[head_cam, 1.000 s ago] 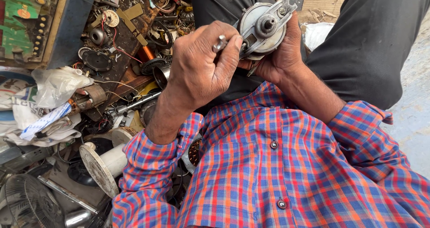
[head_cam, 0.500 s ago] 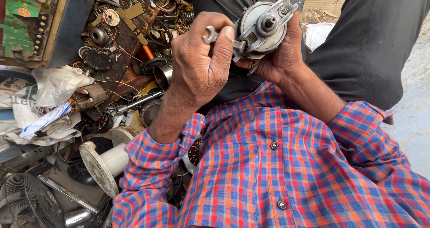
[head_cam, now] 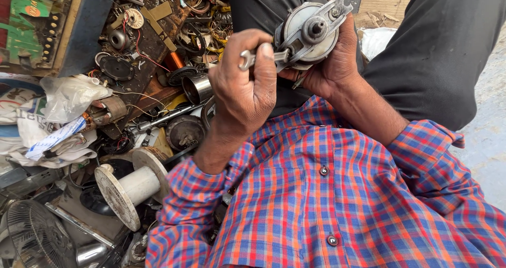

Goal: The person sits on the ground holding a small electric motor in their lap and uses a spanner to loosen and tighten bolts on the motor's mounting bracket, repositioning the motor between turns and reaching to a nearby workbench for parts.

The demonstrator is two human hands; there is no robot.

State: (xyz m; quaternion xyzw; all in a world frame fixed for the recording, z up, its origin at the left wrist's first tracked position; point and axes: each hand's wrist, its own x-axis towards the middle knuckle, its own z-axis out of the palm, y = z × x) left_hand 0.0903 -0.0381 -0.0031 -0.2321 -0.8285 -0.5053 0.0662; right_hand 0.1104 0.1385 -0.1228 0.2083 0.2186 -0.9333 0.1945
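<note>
Spanner (head_cam: 258, 57) against motor (head_cam: 311, 33) rim

The left hand (head_cam: 247, 89) hides most of the spanner's (head_cam: 258, 57) shaft.

Spool (head_cam: 132, 186) left of motor (head_cam: 311, 33)

A crumpled clear plastic bag (head_cam: 71, 96) lies at left, below a green-and-red printed panel (head_cam: 26, 23).
</note>
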